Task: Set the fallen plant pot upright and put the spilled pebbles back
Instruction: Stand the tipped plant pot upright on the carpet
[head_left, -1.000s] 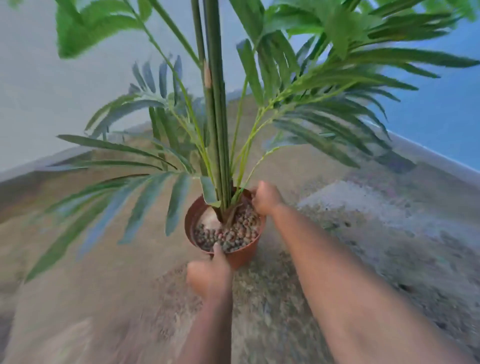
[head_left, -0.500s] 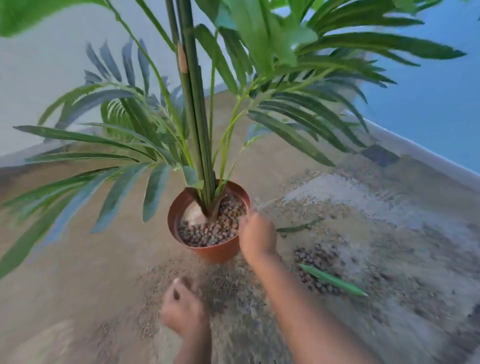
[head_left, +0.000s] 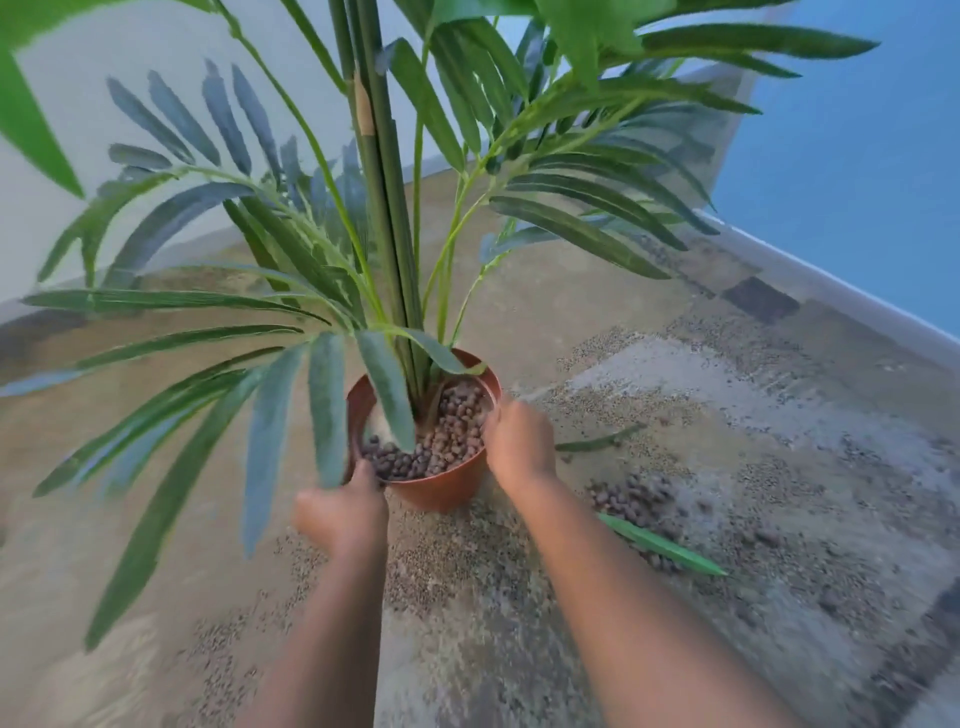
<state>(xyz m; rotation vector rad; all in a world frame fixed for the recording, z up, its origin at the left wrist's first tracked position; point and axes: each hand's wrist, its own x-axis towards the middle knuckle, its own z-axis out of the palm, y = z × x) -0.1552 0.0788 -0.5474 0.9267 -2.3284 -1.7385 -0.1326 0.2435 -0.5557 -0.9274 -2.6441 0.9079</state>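
Steadying: pot (head_left: 441, 486) gripped at its rim by right hand (head_left: 519, 441), upright on floor (head_left: 571, 312).
Left hand (head_left: 340, 514): curled at near rim; grasp cannot be told.
Spilled pebbles (head_left: 634, 501): heaped on floor right of pot, nearer right hand.

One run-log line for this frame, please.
pot upright | left hand holds near rim | right hand holds right rim | spilled pebbles on floor right of pot

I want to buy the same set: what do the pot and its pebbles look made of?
The pot looks like thin plastic: smooth terracotta-coloured wall, thin rim. The pebbles look like fired clay balls: rounded, matte brown. Blur leaves both uncertain.
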